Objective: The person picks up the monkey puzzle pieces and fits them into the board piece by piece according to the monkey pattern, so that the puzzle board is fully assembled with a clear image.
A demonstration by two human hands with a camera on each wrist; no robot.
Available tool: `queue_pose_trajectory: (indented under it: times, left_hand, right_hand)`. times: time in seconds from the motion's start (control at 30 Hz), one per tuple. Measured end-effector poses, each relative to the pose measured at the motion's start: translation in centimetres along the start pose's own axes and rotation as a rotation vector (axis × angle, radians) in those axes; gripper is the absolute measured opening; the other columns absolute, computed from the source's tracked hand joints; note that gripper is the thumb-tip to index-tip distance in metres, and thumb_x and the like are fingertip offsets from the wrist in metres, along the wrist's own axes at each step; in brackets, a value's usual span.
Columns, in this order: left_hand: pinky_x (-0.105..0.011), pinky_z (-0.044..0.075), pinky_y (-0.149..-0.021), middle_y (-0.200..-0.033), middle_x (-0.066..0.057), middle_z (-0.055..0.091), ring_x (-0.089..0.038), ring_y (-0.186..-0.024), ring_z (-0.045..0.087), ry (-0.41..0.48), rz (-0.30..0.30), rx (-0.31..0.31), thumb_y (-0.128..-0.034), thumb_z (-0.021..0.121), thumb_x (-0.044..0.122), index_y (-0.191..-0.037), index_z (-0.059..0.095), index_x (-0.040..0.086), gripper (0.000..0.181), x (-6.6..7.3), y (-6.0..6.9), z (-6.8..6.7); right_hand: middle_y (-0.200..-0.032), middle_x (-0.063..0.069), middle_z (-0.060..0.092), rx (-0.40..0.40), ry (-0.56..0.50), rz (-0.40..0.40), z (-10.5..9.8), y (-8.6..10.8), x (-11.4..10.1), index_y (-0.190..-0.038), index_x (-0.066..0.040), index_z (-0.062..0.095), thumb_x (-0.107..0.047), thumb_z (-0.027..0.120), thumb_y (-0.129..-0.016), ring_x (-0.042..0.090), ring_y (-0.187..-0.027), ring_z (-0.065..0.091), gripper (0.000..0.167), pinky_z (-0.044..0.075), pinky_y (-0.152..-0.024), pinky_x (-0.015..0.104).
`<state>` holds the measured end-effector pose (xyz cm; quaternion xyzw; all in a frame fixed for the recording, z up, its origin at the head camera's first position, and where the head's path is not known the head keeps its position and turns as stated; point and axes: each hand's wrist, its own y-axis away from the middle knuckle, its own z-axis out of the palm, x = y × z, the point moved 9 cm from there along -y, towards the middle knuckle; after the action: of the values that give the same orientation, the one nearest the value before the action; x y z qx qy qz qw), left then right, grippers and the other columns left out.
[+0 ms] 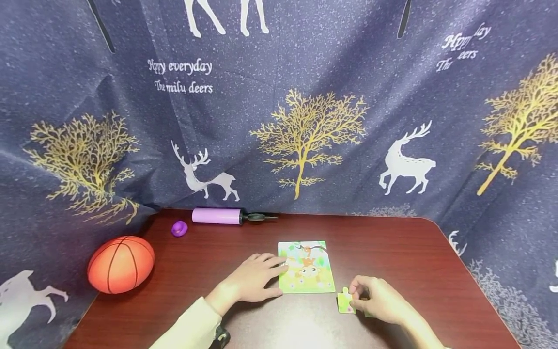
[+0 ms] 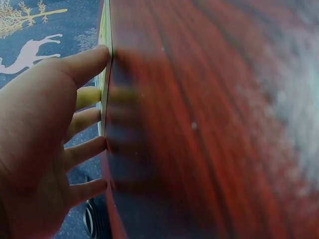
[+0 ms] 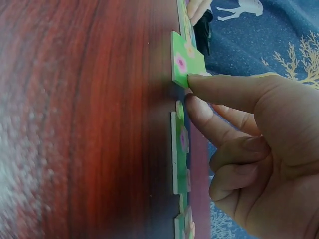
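A puzzle board (image 1: 307, 276) with a monkey picture lies flat in the middle of the table. My left hand (image 1: 257, 278) rests at its left edge with the fingers spread, the fingertips over the edge; the left wrist view shows the thumb (image 2: 89, 64) at the board's edge. Right of the board, my right hand (image 1: 379, 298) pinches a green puzzle piece (image 3: 187, 62) with a pink flower between thumb and forefinger. That piece is tilted in the right wrist view. Another puzzle piece (image 3: 180, 154) lies on the table beneath this hand, mostly hidden in the head view.
An orange basketball (image 1: 121, 264) sits at the table's left edge. Farther back are a small purple rubber duck (image 1: 179, 228) and a lilac hand pump (image 1: 218, 216) with a black end. A printed curtain (image 1: 279, 72) hangs behind the table (image 1: 392, 252).
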<state>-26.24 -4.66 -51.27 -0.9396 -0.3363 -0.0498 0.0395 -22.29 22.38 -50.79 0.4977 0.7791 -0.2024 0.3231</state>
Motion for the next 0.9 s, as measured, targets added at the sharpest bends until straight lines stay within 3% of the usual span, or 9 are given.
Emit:
queue_pose_trajectory:
  times: [0.37, 0.57, 0.7, 0.9]
  left_hand:
    - [-0.051, 0.039, -0.112, -0.161, 0.003, 0.044, -0.021, -0.142, 0.044, -0.014, 0.010, -0.007, -0.0988, 0.062, 0.057, -0.153, 0.055, 0.029, 0.061, -0.2, 0.1, 0.1]
    - [-0.050, 0.039, -0.112, -0.161, 0.004, 0.044, -0.020, -0.142, 0.043, -0.006, 0.007, -0.003, -0.0983, 0.062, 0.056, -0.154, 0.054, 0.029, 0.062, -0.2, 0.0, 0.3]
    - [-0.049, 0.039, -0.113, -0.160, 0.004, 0.044, -0.020, -0.142, 0.043, 0.006, 0.004, 0.003, -0.0973, 0.063, 0.056, -0.153, 0.054, 0.029, 0.063, -0.2, 0.0, 0.2]
    - [-0.050, 0.040, -0.111, -0.158, 0.002, 0.047, -0.021, -0.140, 0.044, 0.009, 0.006, 0.020, -0.0960, 0.065, 0.057, -0.152, 0.056, 0.028, 0.064, -0.1, -0.1, 0.0]
  right_hand:
    - [-0.077, -0.011, 0.069, 0.026, -0.054, 0.011, 0.0, -0.5, -0.3, -0.095, -0.017, 0.071, -0.014, 0.078, -0.091, 0.004, -0.062, 0.062, 0.008, 0.050, -0.058, 0.024]
    - [-0.075, -0.003, 0.070, 0.022, -0.149, 0.032, 0.7, -1.2, -0.4, -0.099, -0.012, 0.072, -0.016, 0.073, -0.097, 0.009, -0.052, 0.060, 0.005, 0.050, -0.046, 0.026]
    - [-0.075, -0.001, 0.070, 0.025, -0.157, 0.055, 1.1, -2.1, -0.9, -0.103, -0.012, 0.073, -0.018, 0.071, -0.099, 0.011, -0.046, 0.057, 0.007, 0.049, -0.042, 0.028]
    - [-0.082, -0.012, 0.072, 0.119, -0.047, 0.063, 1.4, -3.8, -1.8, -0.099, -0.017, 0.075, -0.021, 0.075, -0.096, 0.004, -0.068, 0.064, 0.005, 0.052, -0.068, 0.027]
